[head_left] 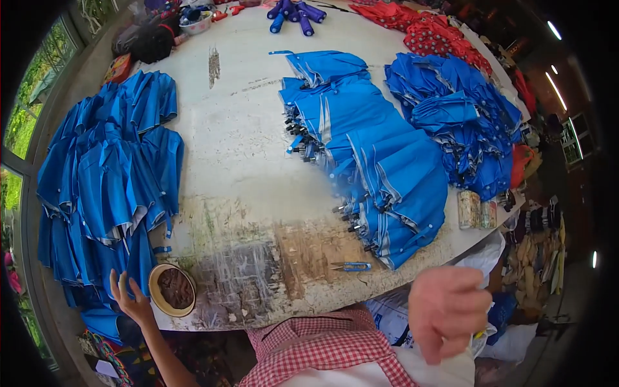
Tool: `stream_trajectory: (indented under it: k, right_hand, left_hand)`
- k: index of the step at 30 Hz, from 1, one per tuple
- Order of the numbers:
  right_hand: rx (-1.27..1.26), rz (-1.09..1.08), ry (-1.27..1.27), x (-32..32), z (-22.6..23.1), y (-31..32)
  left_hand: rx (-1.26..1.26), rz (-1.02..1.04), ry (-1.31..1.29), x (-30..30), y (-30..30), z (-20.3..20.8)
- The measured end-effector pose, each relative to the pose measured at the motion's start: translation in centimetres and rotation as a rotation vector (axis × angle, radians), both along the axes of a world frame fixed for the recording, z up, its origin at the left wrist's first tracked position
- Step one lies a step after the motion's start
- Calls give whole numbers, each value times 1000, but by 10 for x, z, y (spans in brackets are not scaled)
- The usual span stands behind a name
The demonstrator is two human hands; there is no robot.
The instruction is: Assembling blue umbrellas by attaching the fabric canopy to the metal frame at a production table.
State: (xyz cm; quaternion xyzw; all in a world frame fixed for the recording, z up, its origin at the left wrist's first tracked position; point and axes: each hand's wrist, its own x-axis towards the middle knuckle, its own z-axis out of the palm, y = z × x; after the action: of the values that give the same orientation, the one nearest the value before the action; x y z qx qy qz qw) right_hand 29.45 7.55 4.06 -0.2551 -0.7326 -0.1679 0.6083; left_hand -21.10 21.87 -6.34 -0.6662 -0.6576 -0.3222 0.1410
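My left hand (132,300) is at the table's left front corner, fingers spread and nothing visible in them. It is against or just over the lowest of the blue umbrellas (106,174) piled on the left side. Right beside it stands a round bowl (155,293) with a dark brown lumpy mass inside. My right hand (449,313) hovers in front of the table's right front edge, its fingers curled into a fist; whatever they may hold is hidden. Thread snips (354,266) with a blue handle lie near the front edge, between the hands.
More blue umbrellas (387,161) lie overlapped mid-table, with a crumpled blue heap (461,122) to their right. Two cans (469,209) stand at the right edge. Purple and blue rolled umbrellas (295,14), red dotted fabric (445,42) and a white basket (195,24) are at the back.
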Motion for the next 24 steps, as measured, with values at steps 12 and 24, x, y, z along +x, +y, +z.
stream_trajectory:
  k: [12, 24]
  right_hand:
    - [-809, -722, -361, 150, -199, 89]
    - [-726, -684, -324, 144, -141, 43]
  left_hand:
    - [-1256, -569, -1356, 226, -129, 98]
    - [-1210, -1779, -853, 232, -132, 86]
